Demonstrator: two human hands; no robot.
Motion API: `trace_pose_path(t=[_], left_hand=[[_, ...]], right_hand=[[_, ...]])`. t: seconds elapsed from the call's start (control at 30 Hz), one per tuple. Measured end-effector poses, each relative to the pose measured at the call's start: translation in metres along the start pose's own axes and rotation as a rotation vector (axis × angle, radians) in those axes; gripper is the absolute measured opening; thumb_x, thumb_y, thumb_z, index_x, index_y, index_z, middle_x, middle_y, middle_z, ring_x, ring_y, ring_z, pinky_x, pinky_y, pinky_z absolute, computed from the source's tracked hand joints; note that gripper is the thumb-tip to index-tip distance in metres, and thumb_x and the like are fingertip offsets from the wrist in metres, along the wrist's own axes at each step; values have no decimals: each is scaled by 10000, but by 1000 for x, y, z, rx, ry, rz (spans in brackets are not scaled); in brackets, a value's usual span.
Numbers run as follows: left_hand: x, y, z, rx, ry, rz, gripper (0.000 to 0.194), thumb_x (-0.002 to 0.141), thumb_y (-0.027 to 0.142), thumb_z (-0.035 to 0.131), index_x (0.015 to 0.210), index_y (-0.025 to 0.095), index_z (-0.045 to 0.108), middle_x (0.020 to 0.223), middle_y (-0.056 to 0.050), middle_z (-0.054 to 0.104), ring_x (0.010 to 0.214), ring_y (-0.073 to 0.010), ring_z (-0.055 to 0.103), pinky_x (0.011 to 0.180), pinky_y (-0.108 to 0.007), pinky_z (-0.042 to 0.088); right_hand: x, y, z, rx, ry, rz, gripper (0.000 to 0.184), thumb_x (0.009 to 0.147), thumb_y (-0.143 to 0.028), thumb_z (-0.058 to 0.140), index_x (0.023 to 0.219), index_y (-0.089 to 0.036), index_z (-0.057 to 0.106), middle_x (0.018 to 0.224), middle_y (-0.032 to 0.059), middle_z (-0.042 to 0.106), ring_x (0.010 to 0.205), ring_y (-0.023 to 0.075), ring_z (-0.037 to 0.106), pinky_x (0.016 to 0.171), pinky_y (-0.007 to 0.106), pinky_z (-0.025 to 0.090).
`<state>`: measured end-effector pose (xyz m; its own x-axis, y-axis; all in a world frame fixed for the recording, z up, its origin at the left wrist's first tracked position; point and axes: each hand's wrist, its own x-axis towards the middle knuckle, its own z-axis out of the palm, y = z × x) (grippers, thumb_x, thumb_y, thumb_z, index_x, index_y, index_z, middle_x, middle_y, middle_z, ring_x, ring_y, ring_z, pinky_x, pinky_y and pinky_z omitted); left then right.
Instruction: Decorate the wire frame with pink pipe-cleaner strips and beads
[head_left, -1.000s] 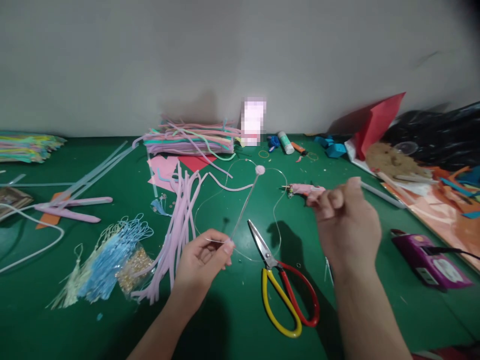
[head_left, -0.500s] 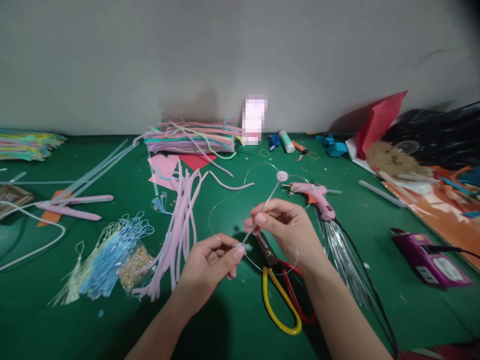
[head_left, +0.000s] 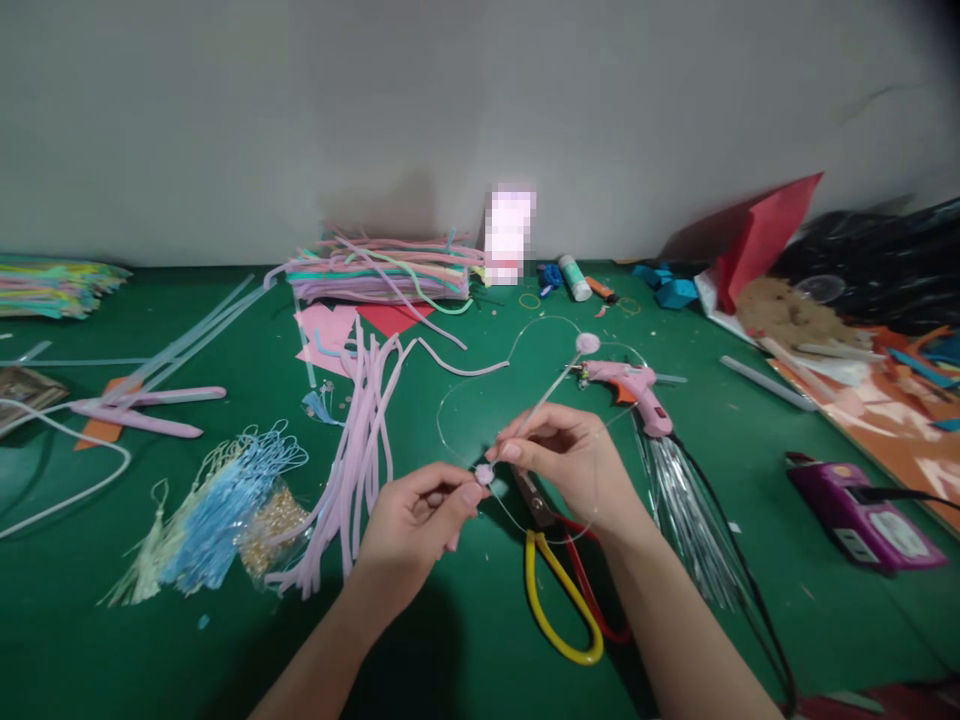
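Note:
My left hand point(head_left: 420, 525) is closed, thumb and forefinger pinching a small pink fuzzy ball point(head_left: 484, 474). My right hand point(head_left: 562, 460) pinches a thin pale rod point(head_left: 553, 391) just above and to the right of it. At the rod's upper end is a second pink fuzzy ball point(head_left: 587, 343). A thin see-through wire point(head_left: 438, 408) curves in wide loops around both hands and past the upper ball. Below the right hand lie scissors point(head_left: 564, 610) with one yellow and one red handle, their blades partly hidden. A pink glue gun point(head_left: 630, 385) rests to the right of the upper ball.
Pink pipe cleaners point(head_left: 364, 460) lie left of my hands, beside blue tassels point(head_left: 225, 515) and a bag of gold beads point(head_left: 271, 532). Silvery strands point(head_left: 686, 510) and a purple device point(head_left: 862, 515) are on the right. A pipe-cleaner bundle point(head_left: 382, 275) sits by the wall.
The rod's upper ball and the wire loops have shifted right and slightly up. The lower ball now shows more clearly at my left fingertips; both hands moved only a little.

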<state>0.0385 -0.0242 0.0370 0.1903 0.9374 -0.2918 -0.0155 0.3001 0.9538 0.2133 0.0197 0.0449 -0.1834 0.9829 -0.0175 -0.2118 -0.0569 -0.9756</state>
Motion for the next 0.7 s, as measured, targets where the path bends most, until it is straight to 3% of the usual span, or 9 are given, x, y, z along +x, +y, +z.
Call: trace_pose_path(t=[0.23, 0.4, 0.53, 0.6, 0.7], left_hand=[[-2, 2, -4, 206, 1, 59, 250, 878, 408, 600, 786, 186, 670, 618, 25, 529, 482, -82, 440, 446, -204, 327], [-11, 7, -20, 498, 49, 145, 251, 893, 374, 583, 728, 211, 679, 666, 3, 582, 570, -116, 504, 528, -227, 376], [-23, 6, -34, 535, 67, 135, 232, 879, 380, 596, 734, 226, 690, 665, -1, 606, 577, -131, 520, 532, -231, 390], [-28, 6, -38, 491, 149, 97, 221, 856, 391, 621, 725, 227, 691, 633, 6, 593, 550, -128, 507, 516, -228, 385], [-31, 9, -41, 391, 365, 29, 225, 806, 439, 671, 730, 228, 694, 570, 23, 559, 514, -122, 482, 480, -215, 368]], right_hand=[[6, 5, -12, 15, 207, -129, 172, 676, -310, 830, 672, -217, 684, 695, -11, 713, 592, 120, 663, 496, 224, 473], [10, 3, -23, 66, 349, -195, 193, 636, -333, 848, 666, -230, 687, 665, -25, 682, 588, 110, 638, 478, 220, 436], [11, 3, -28, 97, 390, -181, 211, 634, -343, 850, 674, -232, 675, 691, -25, 670, 611, 108, 628, 489, 227, 436], [11, 2, -31, 116, 428, -190, 233, 626, -346, 857, 672, -230, 660, 696, -29, 662, 623, 105, 628, 492, 220, 443], [12, 1, -38, 108, 471, -181, 274, 617, -360, 863, 644, -220, 629, 690, -29, 647, 622, 103, 622, 489, 218, 453]])
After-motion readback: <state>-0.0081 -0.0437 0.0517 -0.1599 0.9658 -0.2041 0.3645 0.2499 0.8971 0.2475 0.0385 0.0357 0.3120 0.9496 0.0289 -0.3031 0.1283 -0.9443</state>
